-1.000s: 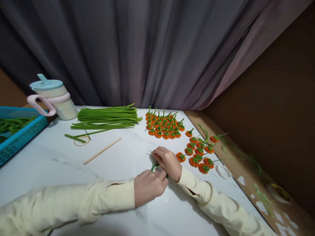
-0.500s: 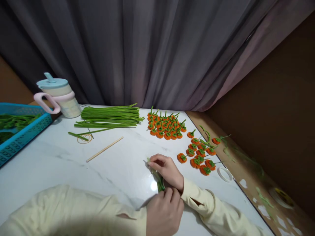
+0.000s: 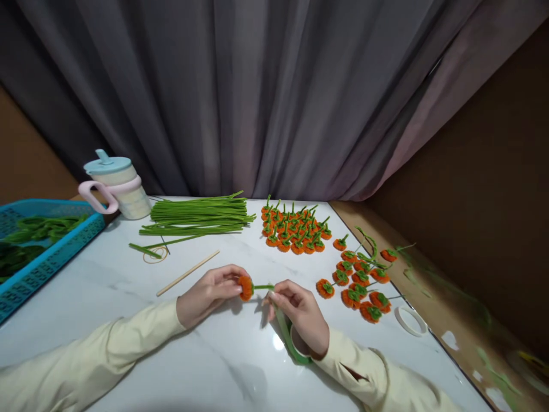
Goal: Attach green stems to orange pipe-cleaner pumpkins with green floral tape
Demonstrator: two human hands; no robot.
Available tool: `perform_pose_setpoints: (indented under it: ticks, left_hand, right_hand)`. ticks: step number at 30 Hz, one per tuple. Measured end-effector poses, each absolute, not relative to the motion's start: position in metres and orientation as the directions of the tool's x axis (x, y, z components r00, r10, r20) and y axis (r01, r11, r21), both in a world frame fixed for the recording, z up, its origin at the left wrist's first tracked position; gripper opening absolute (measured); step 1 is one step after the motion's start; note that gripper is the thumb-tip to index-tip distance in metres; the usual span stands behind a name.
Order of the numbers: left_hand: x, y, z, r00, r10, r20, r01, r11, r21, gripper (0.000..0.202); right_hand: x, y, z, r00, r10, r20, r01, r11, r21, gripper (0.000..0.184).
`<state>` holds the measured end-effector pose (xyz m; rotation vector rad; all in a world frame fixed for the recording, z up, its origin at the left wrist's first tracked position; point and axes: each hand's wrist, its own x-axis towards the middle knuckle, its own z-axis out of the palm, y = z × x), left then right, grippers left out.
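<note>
My left hand (image 3: 212, 292) pinches a small fuzzy orange persimmon (image 3: 246, 288) between thumb and fingers. Its green stem (image 3: 262, 286) points right, toward my right hand (image 3: 302, 313). There, the closed thumb and fingers hold the end of a strip of green tape (image 3: 283, 332) at the stem's tip; whether they grip the stem too is hard to tell. The strip runs down to a tape roll, partly hidden behind my right hand and wrist. Right of that hand lie several loose orange persimmons (image 3: 350, 297) with green tops, some with thin wire stems.
Upright-stemmed persimmons (image 3: 295, 229) stand grouped at the back beside a bundle of green pipe cleaners (image 3: 199, 214). A wooden stick (image 3: 187, 273), rubber bands (image 3: 155, 255), a lidded cup (image 3: 128, 194) and a blue basket (image 3: 55, 269) are leftward. A white ring (image 3: 410, 321) lies near the right edge.
My left hand has moved from beside my right wrist up and left, and an orange persimmon now shows in it. My right hand stays close to its former place. The view has shifted slightly.
</note>
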<state>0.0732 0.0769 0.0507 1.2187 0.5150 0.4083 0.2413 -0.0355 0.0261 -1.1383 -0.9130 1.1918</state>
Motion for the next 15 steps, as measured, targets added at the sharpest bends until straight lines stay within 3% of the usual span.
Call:
perform_pose_setpoints:
  ticks: [3, 5, 9, 15]
  left_hand:
    - [0.084, 0.087, 0.033, 0.793, 0.541, -0.279, -0.087, 0.554, 0.828, 0.025]
    - [0.090, 0.089, 0.027, 0.816, 0.497, -0.296, -0.080, 0.604, 0.793, 0.024]
    - [0.092, 0.087, 0.028, 0.861, 0.436, -0.262, -0.035, 0.565, 0.825, 0.018]
    - [0.085, 0.080, 0.030, 0.872, 0.444, -0.207, 0.001, 0.421, 0.907, 0.019]
  right_hand:
    - [0.242, -0.035, 0.026, 0.127, 0.990, -0.066, -0.273, -0.030, -0.962, 0.031]
    - [0.243, -0.035, 0.025, 0.072, 0.994, -0.082, -0.287, -0.058, -0.956, 0.031]
    - [0.243, -0.035, 0.024, 0.013, 0.996, -0.088, -0.261, -0.081, -0.962, 0.029]
    - [0.244, -0.036, 0.026, 0.066, 0.989, -0.130, -0.250, -0.110, -0.962, 0.028]
